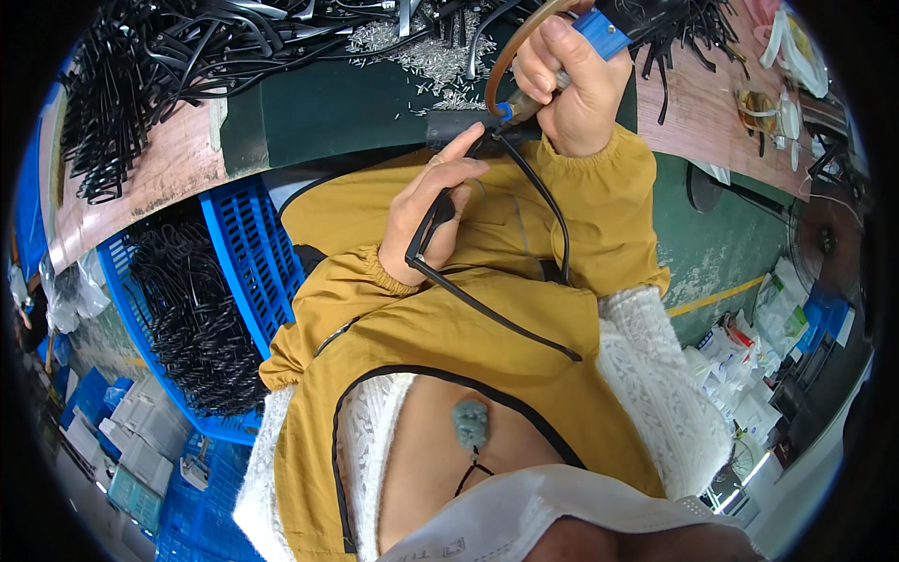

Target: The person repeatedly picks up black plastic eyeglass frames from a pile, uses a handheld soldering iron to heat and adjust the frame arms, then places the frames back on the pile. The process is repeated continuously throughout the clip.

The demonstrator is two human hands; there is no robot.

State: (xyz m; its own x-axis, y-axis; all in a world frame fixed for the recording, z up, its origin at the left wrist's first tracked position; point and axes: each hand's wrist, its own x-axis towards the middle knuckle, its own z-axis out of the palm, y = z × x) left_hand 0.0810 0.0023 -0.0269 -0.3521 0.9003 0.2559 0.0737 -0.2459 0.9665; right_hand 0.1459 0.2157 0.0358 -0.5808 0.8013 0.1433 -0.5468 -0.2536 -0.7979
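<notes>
A black eyeglass frame (496, 319) is in my left hand (423, 211), whose fingers close round its front while one temple hangs toward my lap. The other temple slopes down below my right hand (582, 94). That hand is wrapped round a powered screwdriver (604, 36) with a blue body and a blue ring near its tip. The tip points down at the frame's hinge end, by the left fingertips; whether it touches is too small to tell. Beneath them a small dark block (449, 126) sits at the table's front edge.
Small silver screws (435, 56) lie heaped on a dark green mat (318, 117). Black temples (112, 112) are piled at the left and more (670, 56) at the right. A blue basket (245, 253) beside my left arm holds many black frames. A brown hose (506, 66) curves beside the screwdriver.
</notes>
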